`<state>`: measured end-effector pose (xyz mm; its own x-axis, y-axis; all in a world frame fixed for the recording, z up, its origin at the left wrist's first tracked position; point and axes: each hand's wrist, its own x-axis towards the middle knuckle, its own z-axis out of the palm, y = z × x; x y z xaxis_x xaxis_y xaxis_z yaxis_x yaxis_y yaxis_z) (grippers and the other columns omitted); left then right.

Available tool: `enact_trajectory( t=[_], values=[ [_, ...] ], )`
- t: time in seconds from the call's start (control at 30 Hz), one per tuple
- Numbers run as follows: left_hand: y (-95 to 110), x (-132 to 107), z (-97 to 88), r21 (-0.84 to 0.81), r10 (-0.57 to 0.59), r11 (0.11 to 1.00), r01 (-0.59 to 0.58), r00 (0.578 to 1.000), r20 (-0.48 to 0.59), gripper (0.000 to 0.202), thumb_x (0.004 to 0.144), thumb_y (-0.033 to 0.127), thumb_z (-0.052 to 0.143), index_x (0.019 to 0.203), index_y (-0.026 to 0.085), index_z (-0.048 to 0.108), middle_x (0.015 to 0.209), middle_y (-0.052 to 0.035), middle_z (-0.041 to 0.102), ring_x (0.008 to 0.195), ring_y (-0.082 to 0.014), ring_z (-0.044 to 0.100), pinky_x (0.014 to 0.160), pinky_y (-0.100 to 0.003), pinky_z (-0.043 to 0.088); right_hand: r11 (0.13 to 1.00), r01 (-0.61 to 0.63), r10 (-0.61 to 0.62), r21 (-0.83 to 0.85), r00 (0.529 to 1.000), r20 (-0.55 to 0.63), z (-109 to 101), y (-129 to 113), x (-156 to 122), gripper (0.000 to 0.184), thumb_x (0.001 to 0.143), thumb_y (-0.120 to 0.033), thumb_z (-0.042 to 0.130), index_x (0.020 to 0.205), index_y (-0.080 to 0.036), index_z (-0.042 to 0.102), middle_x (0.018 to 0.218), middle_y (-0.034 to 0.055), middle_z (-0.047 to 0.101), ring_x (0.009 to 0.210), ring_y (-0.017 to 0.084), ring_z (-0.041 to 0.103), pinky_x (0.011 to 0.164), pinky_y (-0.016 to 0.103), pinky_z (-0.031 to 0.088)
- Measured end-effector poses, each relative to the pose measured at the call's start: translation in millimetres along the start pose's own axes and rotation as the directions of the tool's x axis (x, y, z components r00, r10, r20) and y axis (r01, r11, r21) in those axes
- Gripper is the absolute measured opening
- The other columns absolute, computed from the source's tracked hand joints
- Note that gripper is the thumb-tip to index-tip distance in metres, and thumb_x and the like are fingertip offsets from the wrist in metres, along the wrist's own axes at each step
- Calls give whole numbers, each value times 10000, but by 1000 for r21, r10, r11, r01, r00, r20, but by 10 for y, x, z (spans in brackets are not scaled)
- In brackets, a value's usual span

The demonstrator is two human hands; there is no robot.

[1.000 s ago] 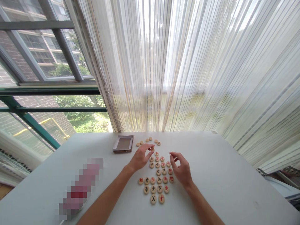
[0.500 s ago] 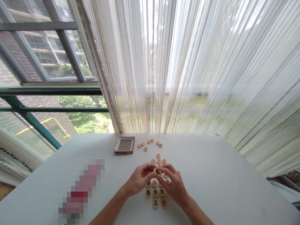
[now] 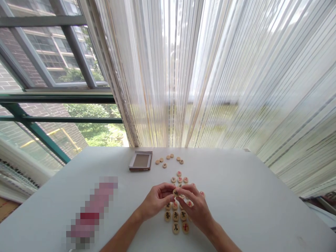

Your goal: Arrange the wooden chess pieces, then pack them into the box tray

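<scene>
Between the fingertips of both hands is a round wooden Chinese chess piece point(image 3: 175, 192) with a dark character, raised above the table. My left hand point(image 3: 154, 202) pinches it from the left, and my right hand point(image 3: 196, 206) grips it from the right. Below and around them, Chinese chess pieces lie in an arranged pattern, some marked black, like the piece point(image 3: 175, 216) in a lower row, others red, like the piece point(image 3: 185, 227) at the bottom. My hands hide part of the middle rows. A red-marked piece point(image 3: 179, 173) forms the pattern's far tip.
Several loose pieces lie farther back, among them a dark-marked one point(image 3: 165, 165). Left of these stands a shallow open box point(image 3: 140, 161). A blurred pink and red object point(image 3: 91, 210) lies on the left of the white table point(image 3: 249, 203). String curtains point(image 3: 210, 87) hang behind it.
The held piece has turned, so its marked face shows more fully. Both hands stay nearly in place around it. My view has shifted slightly.
</scene>
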<state>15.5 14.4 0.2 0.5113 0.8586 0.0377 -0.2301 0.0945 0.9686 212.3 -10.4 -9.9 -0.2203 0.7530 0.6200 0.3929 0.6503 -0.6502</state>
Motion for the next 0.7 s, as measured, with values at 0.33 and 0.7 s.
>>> enact_trajectory(
  t=[0.33,0.7],
  values=[
    [1,-8,22,78,-12,997,12,1000,-1,357,831,325,717,1124,132,654,1012,-121,729,953,-242,686,814,-345,558,1000,-5,5,-24,1000,3,23,-34,3,305,895,-208,638,1187,-298,635,1019,66,649,920,214,646,808,340,569],
    [98,19,-253,159,43,987,5,954,-296,324,845,386,685,1056,141,655,965,-80,692,872,-219,694,746,-343,586,995,-69,66,-71,996,-54,-59,42,0,240,929,-181,548,1147,-249,622,1039,83,649,944,209,648,839,348,556]
  ],
)
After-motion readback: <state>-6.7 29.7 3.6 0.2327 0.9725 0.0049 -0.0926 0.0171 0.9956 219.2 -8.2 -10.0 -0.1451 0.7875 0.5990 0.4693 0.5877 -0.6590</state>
